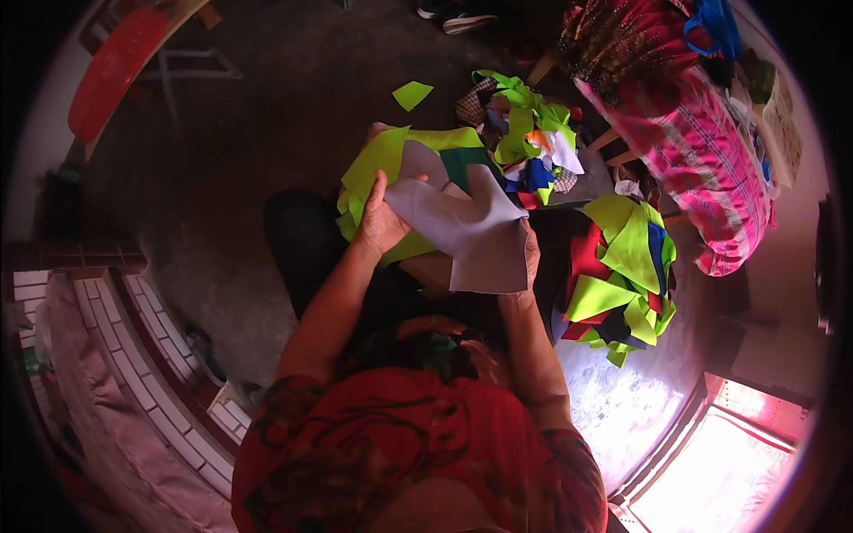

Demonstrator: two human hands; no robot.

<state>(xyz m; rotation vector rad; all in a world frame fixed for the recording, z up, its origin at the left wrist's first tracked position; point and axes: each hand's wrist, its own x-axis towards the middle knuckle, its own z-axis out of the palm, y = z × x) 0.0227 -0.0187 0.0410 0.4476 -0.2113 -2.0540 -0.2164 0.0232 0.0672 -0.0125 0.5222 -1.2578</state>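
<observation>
A light grey piece of cloth (471,226) is stretched between my two hands above my lap. My left hand (384,222) grips its left end, thumb raised on top and the fingers partly hidden. At the cloth's right edge, my right hand (530,258) is closed on it, with most of its fingers behind the fabric. Just beyond lie yellow-green cloth pieces (360,173), another grey piece (422,160) and a dark green piece (469,169), partly covered by the cloth I hold.
A heap of mixed scraps (533,133) lies ahead on the right. Another yellow-green, red and blue pile (622,275) sits right of my knee. One yellow-green scrap (412,95) is on the dark floor. Pink checked fabric (693,169) drapes at the far right; a red seat (115,75) stands far left.
</observation>
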